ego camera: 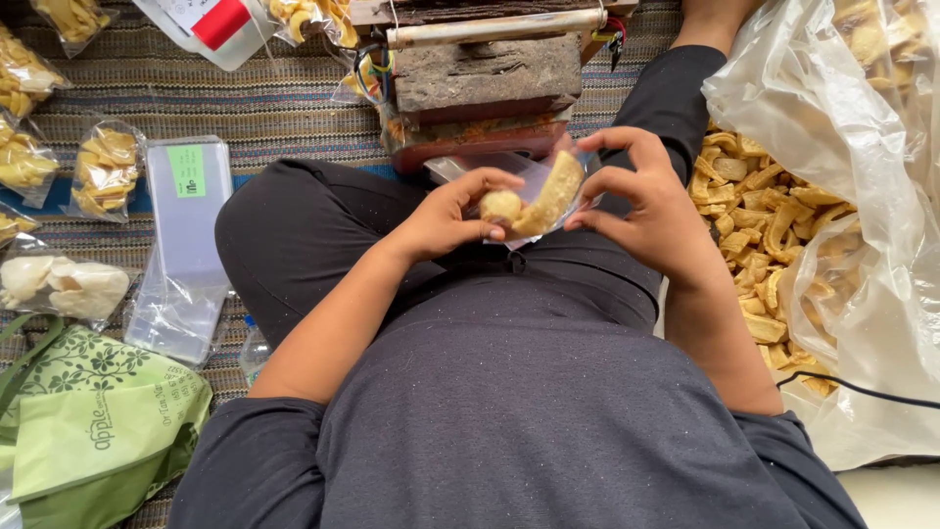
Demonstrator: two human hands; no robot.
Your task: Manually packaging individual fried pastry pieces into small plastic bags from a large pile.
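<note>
- A small clear plastic bag (pixel 534 181) is being held above the lap, between both hands, just in front of a weathered wooden block (pixel 487 73); pale yellow crackers (pixel 534 201) are being pressed into it
- The bag's left side is being grasped by the left hand (pixel 446 217), fingers curled round a rounded cracker; the right edge is being pinched by the right hand (pixel 651 201)
- Loose fried crackers (pixel 759 230) are being kept in a large clear sack (pixel 862 127) just beside the right forearm
- Filled packets (pixel 103 168), a stack of empty clear bags (pixel 186 245) and a green bag (pixel 93 421) are lying on the striped mat (pixel 294 98) to the left
</note>
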